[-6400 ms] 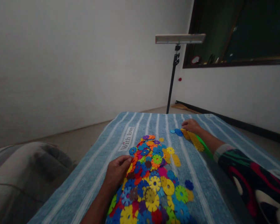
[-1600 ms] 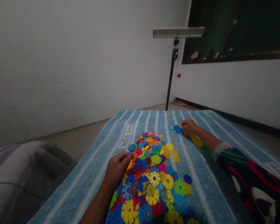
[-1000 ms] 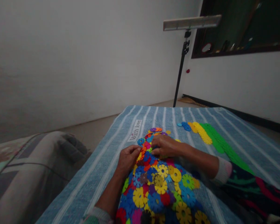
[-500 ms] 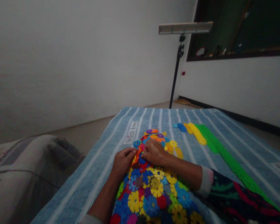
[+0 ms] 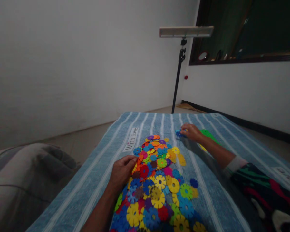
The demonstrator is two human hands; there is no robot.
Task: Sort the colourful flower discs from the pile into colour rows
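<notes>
A heap of colourful notched plastic discs point(image 5: 159, 182), flower-shaped with center holes, lies on the striped blue cloth point(image 5: 96, 167). At the heap's left edge is my left hand point(image 5: 122, 169), closed, its thumb and fingertips together beside orange discs; whatever is between them is hidden. My right hand point(image 5: 192, 132) reaches over the far end of the row of overlapping discs, its fingers pinched on a blue disc point(image 5: 178, 133). That hand and forearm cover much of the row. A green stretch point(image 5: 209, 135) and a bit of yellow show behind the wrist.
Beyond the cloth-covered surface stands a light panel point(image 5: 186, 31) on a black pole point(image 5: 177, 83). A grey cloth-covered shape point(image 5: 38, 170) is at the lower left. A white wall point(image 5: 87, 64) and a dark window point(image 5: 251, 29) are behind.
My right hand has moved from the heap, forward and right, to the blue end of the row. My left hand stays at the heap's left edge. The view has shifted slightly.
</notes>
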